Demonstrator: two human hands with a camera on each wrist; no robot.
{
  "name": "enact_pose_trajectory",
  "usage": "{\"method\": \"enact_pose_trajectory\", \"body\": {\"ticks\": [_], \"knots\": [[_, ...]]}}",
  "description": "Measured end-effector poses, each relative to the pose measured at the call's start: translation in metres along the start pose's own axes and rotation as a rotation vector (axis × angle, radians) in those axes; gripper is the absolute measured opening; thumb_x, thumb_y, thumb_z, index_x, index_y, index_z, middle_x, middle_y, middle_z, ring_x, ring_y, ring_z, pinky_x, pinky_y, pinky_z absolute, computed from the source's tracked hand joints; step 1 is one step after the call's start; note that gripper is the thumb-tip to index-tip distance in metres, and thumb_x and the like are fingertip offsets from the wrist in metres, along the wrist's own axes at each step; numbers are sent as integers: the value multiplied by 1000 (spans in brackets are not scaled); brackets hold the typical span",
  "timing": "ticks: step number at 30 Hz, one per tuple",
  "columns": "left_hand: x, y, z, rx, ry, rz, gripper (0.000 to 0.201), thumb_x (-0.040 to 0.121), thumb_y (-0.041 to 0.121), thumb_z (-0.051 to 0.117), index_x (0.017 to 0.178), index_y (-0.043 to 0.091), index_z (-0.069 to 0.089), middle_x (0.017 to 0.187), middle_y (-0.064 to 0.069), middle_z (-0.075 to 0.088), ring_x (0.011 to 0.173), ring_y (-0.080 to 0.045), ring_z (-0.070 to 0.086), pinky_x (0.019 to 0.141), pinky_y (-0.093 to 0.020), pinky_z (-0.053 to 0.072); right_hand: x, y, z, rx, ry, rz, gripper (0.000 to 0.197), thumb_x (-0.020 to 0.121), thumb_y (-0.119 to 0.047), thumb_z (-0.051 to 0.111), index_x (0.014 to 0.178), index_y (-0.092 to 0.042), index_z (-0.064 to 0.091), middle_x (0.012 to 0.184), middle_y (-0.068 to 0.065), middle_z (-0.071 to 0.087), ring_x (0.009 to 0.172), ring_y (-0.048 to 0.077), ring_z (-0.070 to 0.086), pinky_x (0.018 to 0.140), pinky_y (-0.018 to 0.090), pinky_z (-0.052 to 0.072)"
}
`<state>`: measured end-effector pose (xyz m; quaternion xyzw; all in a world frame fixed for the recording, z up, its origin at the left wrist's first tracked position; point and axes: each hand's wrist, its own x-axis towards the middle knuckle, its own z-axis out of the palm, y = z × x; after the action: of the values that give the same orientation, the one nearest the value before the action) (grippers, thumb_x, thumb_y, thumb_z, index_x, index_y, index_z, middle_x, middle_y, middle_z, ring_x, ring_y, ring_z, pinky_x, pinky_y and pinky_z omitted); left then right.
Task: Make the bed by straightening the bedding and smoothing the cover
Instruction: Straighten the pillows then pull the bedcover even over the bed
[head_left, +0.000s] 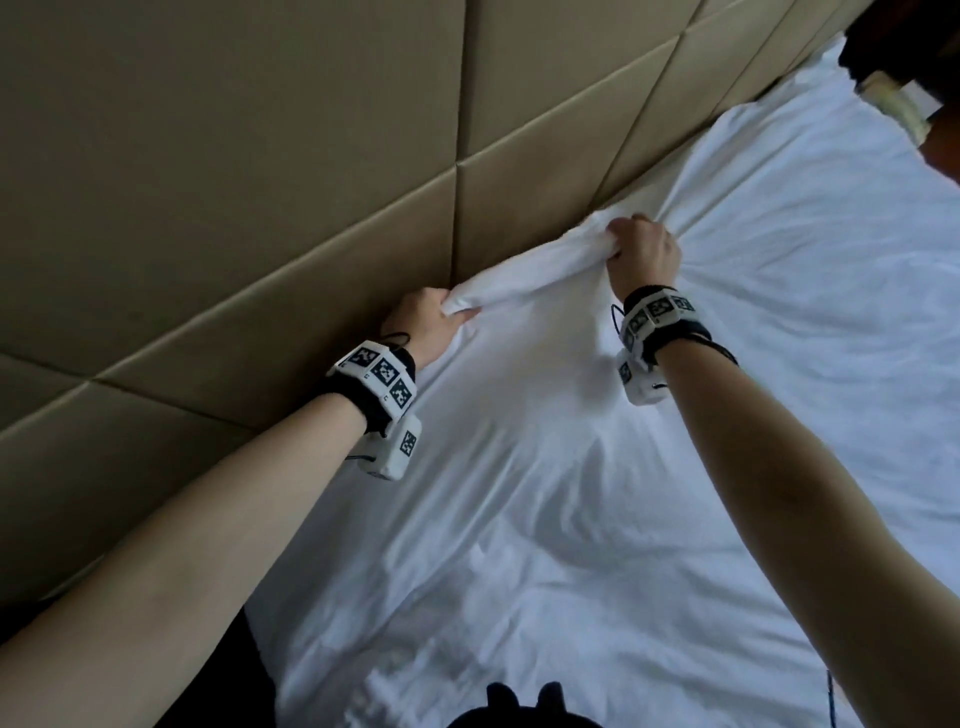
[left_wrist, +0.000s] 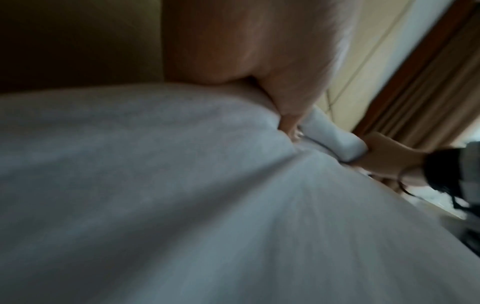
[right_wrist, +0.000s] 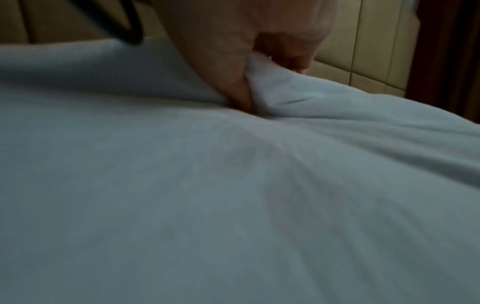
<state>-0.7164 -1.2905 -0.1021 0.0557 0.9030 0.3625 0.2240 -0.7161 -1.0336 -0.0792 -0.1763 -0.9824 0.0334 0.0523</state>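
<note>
A white cover (head_left: 597, 493) lies spread over the bed, creased in fans running from both hands. Its top edge is bunched into a roll (head_left: 530, 270) along the headboard. My left hand (head_left: 431, 322) grips the left end of that roll, fingers curled round the cloth. My right hand (head_left: 641, 254) grips the roll further right in a fist. In the left wrist view my left hand (left_wrist: 291, 98) pinches the cover (left_wrist: 182, 185), with the right hand (left_wrist: 389, 160) beyond it. In the right wrist view my right hand (right_wrist: 246, 67) clamps a fold of the cover (right_wrist: 233, 195).
A tan padded headboard (head_left: 260, 182) with diagonal seams runs along the bed's top edge, right against my left hand. A dark wooden piece with a pale object (head_left: 893, 78) stands at the far right corner. Brown curtains (left_wrist: 428, 82) hang beyond the bed.
</note>
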Motion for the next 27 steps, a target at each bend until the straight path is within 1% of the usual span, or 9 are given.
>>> {"method": "enact_pose_trajectory", "body": {"ticks": [5, 10, 14, 16, 18, 19, 21, 23, 27], "knots": [[-5, 16, -32, 255, 196, 156, 33, 96, 31, 47, 105, 4, 63, 107, -22, 67, 101, -40, 62, 76, -40, 47, 22, -32, -41, 115, 182, 94, 31, 80, 1, 42, 100, -2, 66, 111, 19, 60, 102, 38, 57, 80, 40, 43], [10, 11, -16, 552, 244, 80, 27, 96, 24, 45, 108, 3, 58, 110, -21, 67, 102, -39, 64, 79, -43, 50, 40, -43, 5, 250, 223, 62, 28, 77, 4, 44, 97, 3, 62, 113, 21, 54, 105, 35, 54, 78, 40, 43], [19, -16, 17, 678, 249, 104, 12, 92, 9, 51, 102, 5, 57, 94, -16, 70, 84, -33, 70, 63, -38, 54, 55, -55, 64, 294, -178, 47, 31, 84, -2, 46, 112, 3, 59, 128, 24, 42, 125, 39, 37, 105, 43, 36], [19, -34, 35, 726, 278, 172, 20, 81, 0, 58, 99, 6, 61, 82, -13, 68, 70, -30, 68, 55, -33, 53, 53, -49, 84, 224, -435, 18, 32, 91, -16, 46, 114, 1, 58, 110, 19, 53, 120, 36, 47, 100, 42, 42], [17, -45, 47, 788, 388, 350, 43, 76, -4, 42, 109, 10, 66, 92, -12, 69, 79, -27, 68, 63, -28, 54, 48, -37, 88, 230, -563, 20, 40, 94, -31, 46, 117, -2, 59, 106, 17, 61, 114, 33, 55, 95, 38, 44], [15, -47, 54, 767, 364, 488, 53, 79, -4, 34, 120, 12, 63, 112, -13, 66, 98, -28, 66, 80, -28, 54, 49, -30, 91, 276, -559, 27, 40, 95, -31, 46, 119, -2, 58, 113, 18, 62, 114, 34, 56, 95, 38, 44], [11, -47, 66, 721, 30, 632, 53, 97, 7, 29, 147, 24, 32, 155, -3, 28, 142, -21, 30, 115, -33, 22, 54, -20, 89, 330, -495, -19, 43, 92, -31, 43, 122, -3, 57, 124, 20, 58, 117, 35, 55, 96, 37, 42], [12, -52, 73, 764, -275, 548, 53, 103, 35, 23, 151, 32, 1, 160, 5, -8, 148, -15, -4, 120, -36, -2, 54, -8, 83, 252, -432, -2, 56, 89, -39, 38, 132, -6, 48, 141, 23, 42, 133, 36, 39, 107, 39, 31], [33, -85, 79, 785, -378, 255, 64, 100, 43, 30, 151, 26, -4, 160, -7, -12, 148, -23, -7, 121, -37, 1, 41, 18, 71, 40, -345, 419, 70, 94, -30, 45, 152, -14, 8, 155, 27, -9, 142, 50, -8, 115, 58, -3]]}}
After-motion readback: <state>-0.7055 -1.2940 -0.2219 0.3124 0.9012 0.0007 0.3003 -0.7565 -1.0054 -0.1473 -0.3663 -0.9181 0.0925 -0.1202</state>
